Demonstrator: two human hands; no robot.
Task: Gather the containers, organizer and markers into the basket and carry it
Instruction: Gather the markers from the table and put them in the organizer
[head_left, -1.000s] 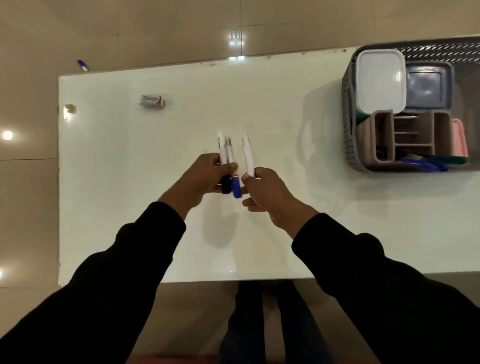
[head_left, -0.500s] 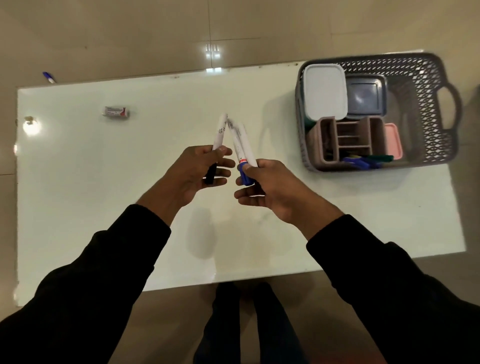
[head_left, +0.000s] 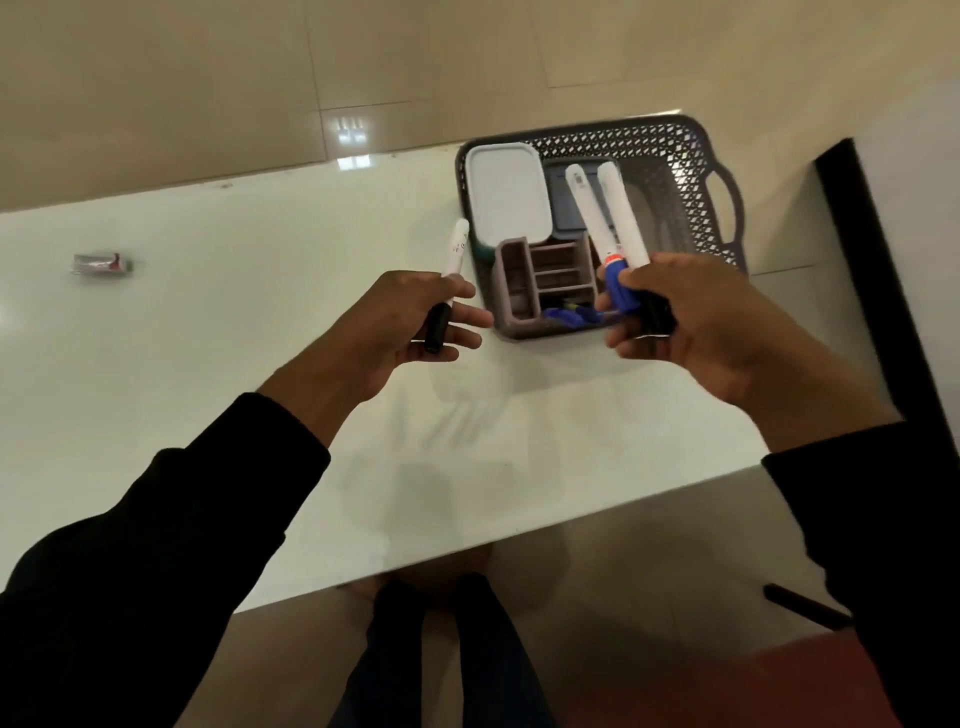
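where markers cross, container hides.

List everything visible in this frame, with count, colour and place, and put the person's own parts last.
Table: 1, white, fills the middle of the view.
Basket: 1, grey lattice with a handle, at the table's far right.
White-lidded container: 1, in the basket's left side.
Grey-blue container: 1, in the basket beside the white-lidded one.
Organizer: 1, brownish, in the basket's near part, with blue markers lying by it; their number is unclear.
Black-capped marker: 1, white barrel, in the left hand.
Blue-capped marker: 1, white barrel, in the right hand.
Second marker: 1, white barrel, dark cap, in the right hand.
Small packet: 1, silver and red, on the table's left; blurred.
Left hand: holds one marker.
Right hand: holds two markers near the basket.
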